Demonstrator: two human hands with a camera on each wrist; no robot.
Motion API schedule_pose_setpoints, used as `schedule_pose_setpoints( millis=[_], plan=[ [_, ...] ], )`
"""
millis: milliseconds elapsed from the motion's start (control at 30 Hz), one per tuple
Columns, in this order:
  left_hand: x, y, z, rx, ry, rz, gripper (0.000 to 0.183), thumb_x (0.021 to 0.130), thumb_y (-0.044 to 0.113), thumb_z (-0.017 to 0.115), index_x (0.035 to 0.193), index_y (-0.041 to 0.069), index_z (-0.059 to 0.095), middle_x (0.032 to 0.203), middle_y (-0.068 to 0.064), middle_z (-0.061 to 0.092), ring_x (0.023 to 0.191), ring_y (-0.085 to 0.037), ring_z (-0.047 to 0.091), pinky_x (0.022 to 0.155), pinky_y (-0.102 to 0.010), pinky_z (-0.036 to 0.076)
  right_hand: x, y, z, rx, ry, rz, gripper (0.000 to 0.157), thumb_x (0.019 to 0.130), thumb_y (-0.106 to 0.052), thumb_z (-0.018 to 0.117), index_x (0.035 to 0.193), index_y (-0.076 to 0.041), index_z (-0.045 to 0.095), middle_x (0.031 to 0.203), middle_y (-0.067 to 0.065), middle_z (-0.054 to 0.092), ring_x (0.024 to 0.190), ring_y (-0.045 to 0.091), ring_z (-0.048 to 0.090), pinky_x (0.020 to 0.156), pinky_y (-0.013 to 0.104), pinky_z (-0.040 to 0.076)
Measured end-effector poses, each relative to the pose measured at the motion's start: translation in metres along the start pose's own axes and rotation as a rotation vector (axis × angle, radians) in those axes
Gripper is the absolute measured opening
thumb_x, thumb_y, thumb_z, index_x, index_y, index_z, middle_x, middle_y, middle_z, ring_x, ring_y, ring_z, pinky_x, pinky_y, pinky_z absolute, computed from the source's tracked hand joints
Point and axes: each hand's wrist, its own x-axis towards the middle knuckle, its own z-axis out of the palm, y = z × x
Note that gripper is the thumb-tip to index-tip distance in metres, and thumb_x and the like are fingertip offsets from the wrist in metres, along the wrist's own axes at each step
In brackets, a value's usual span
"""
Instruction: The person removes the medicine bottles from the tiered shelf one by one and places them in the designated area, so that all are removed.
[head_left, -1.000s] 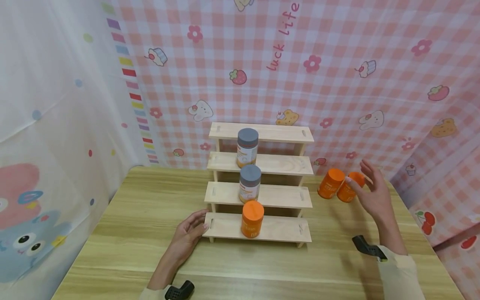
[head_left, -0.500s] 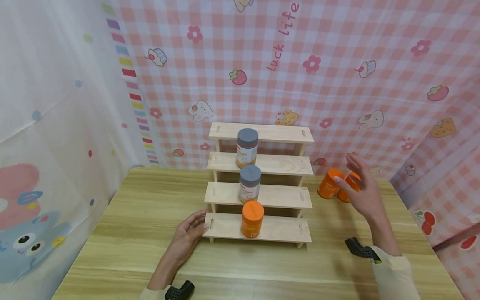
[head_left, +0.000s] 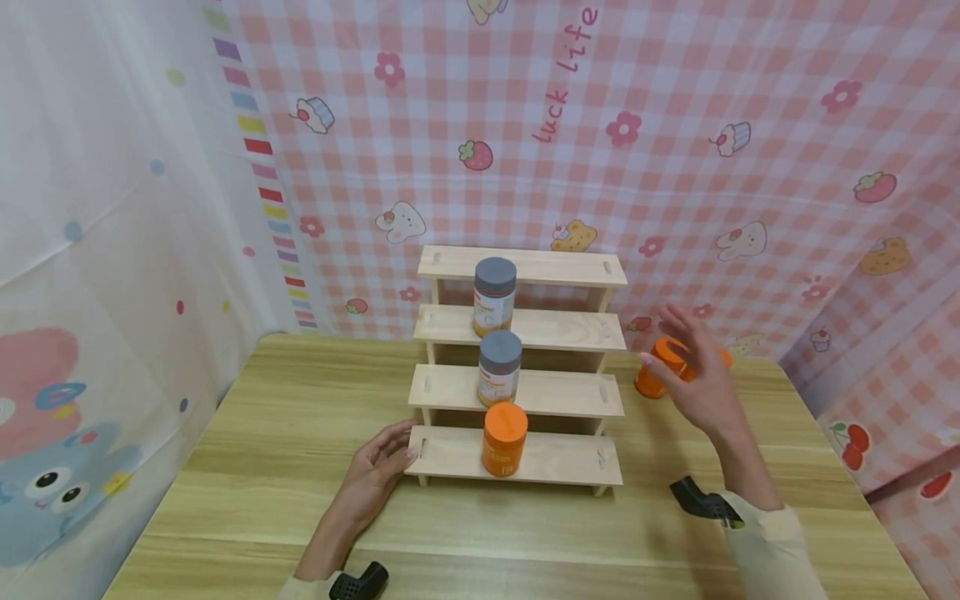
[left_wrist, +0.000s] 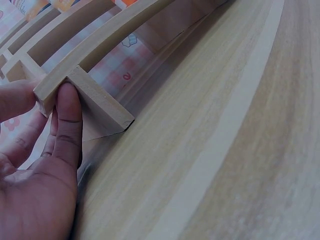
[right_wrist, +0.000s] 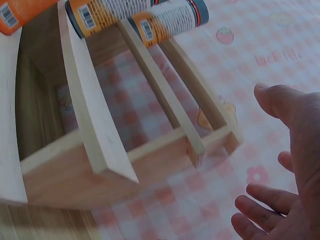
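Observation:
A four-step wooden display shelf (head_left: 562,457) stands mid-table. My left hand (head_left: 375,471) pinches the left end of its lowest step; in the left wrist view, the fingers (left_wrist: 69,117) curl around the board's corner. An orange jar (head_left: 505,442) stands on that lowest step. On the two steps above are a lower grey-lidded jar (head_left: 500,371) and an upper grey-lidded jar (head_left: 495,300). Right of the shelf, my right hand (head_left: 701,383) is raised with its fingers spread and holds nothing. Behind it are two more orange jars (head_left: 651,383), partly hidden.
The shelf's top step (head_left: 562,265) carries no jar. A pink checked cloth (head_left: 645,183) hangs close behind the shelf, and a white printed curtain (head_left: 135,250) hangs on the left. Bare wood-grain tabletop (head_left: 315,392) lies left of the shelf.
My right hand has moved left from beside the farther orange jar, toward the shelf, and now covers more of the two jars. The left hand and the shelf have stayed put.

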Motion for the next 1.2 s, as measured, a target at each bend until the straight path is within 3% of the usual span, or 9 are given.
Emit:
schedule_pose_setpoints(
  millis=[133, 233, 300, 500, 567, 833, 1200],
  plan=[
    [0.0, -0.001, 0.0, -0.003, -0.001, 0.002, 0.055, 0.099, -0.001, 0.064, 0.149, -0.01, 0.043, 0.134, -0.018, 0.054, 0.117, -0.017, 0.059, 0.095, -0.027, 0.053, 0.001, -0.008, 0.006, 0.009, -0.021, -0.001, 0.081, 0.096, -0.01, 0.074, 0.164, -0.022, 0.031, 0.161, 0.015, 0.04, 0.144, 0.039, 0.038, 0.116, 0.061, 0.031],
    [0.0, -0.001, 0.0, -0.005, 0.001, 0.003, 0.055, 0.098, -0.001, 0.064, 0.149, -0.01, 0.043, 0.134, -0.018, 0.054, 0.117, -0.017, 0.059, 0.095, -0.027, 0.053, 0.003, -0.015, 0.009, 0.027, -0.035, -0.013, 0.08, 0.096, -0.009, 0.074, 0.163, -0.022, 0.032, 0.159, 0.015, 0.042, 0.142, 0.039, 0.041, 0.115, 0.063, 0.031],
    [0.0, -0.001, 0.0, -0.007, 0.003, 0.0, 0.056, 0.098, -0.001, 0.064, 0.149, -0.01, 0.043, 0.133, -0.018, 0.054, 0.117, -0.017, 0.059, 0.095, -0.027, 0.053, 0.004, -0.019, 0.012, 0.039, -0.044, -0.033, 0.079, 0.096, -0.007, 0.073, 0.163, -0.022, 0.033, 0.158, 0.014, 0.044, 0.14, 0.038, 0.043, 0.117, 0.057, 0.034],
    [0.001, -0.001, -0.001, -0.015, -0.003, 0.0, 0.056, 0.099, -0.001, 0.064, 0.149, -0.011, 0.042, 0.135, -0.017, 0.054, 0.118, -0.015, 0.059, 0.096, -0.027, 0.053, 0.009, -0.026, 0.021, 0.083, -0.071, -0.092, 0.077, 0.095, -0.002, 0.073, 0.161, -0.018, 0.036, 0.155, 0.017, 0.047, 0.139, 0.037, 0.045, 0.113, 0.023, 0.037],
    [0.001, -0.001, -0.001, -0.016, -0.007, 0.002, 0.056, 0.099, -0.001, 0.064, 0.15, -0.011, 0.041, 0.136, -0.018, 0.054, 0.118, -0.015, 0.059, 0.096, -0.027, 0.053, 0.011, -0.028, 0.024, 0.097, -0.083, -0.102, 0.077, 0.095, -0.001, 0.072, 0.161, -0.016, 0.037, 0.153, 0.019, 0.048, 0.139, 0.036, 0.046, 0.112, 0.021, 0.037],
    [0.001, -0.001, -0.001, -0.016, -0.011, 0.0, 0.057, 0.099, -0.001, 0.063, 0.15, -0.011, 0.041, 0.136, -0.018, 0.054, 0.118, -0.015, 0.059, 0.096, -0.027, 0.053, 0.02, -0.036, 0.038, 0.175, -0.133, -0.115, 0.075, 0.095, 0.002, 0.071, 0.16, -0.016, 0.037, 0.152, 0.019, 0.049, 0.139, 0.036, 0.048, 0.117, 0.039, 0.038],
    [0.001, 0.001, 0.001, -0.019, -0.005, -0.008, 0.057, 0.099, -0.002, 0.063, 0.15, -0.011, 0.04, 0.135, -0.017, 0.054, 0.117, -0.016, 0.059, 0.095, -0.027, 0.053, 0.03, -0.049, 0.059, 0.233, -0.194, -0.123, 0.072, 0.097, -0.002, 0.07, 0.16, -0.013, 0.036, 0.153, 0.019, 0.048, 0.14, 0.034, 0.047, 0.118, 0.055, 0.034]
  ],
)
